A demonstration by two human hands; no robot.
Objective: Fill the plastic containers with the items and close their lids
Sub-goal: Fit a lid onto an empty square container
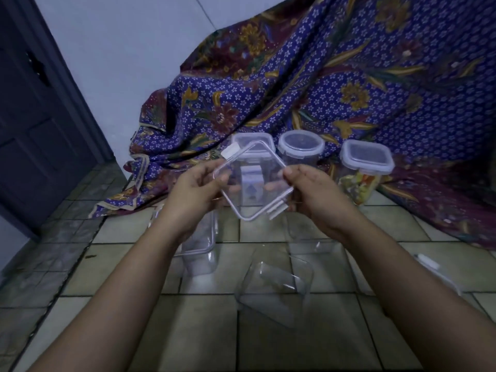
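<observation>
1. A thin, clear plastic lid (253, 181), square with rounded corners and a raised whitish rim, is held tilted above the floor with 1 corner pointing down. White latch flaps show at its upper-left corner and lower-right edge.
2. The left hand (198, 189) pinches the lid's left edge and the right hand (314, 194) its right corner. On both, the thumb is on the near face and the curled fingers behind show through the plastic.
3. Behind the lid, 3 lidded containers stand in a row on a draped blue floral cloth (362, 84): a square container (264, 140), a round container (300, 149) and a filled container (366, 162) with colourful contents.
4. On the glossy beige tiled floor (196, 326), an open rectangular tub (201, 251) sits under the left wrist. A tipped clear tub (276, 288) lies between the forearms, well apart from the cloth's hem.
5. A loose lid (436, 269) lies beside the right forearm, and a dark door (35, 130) borders the left side.
</observation>
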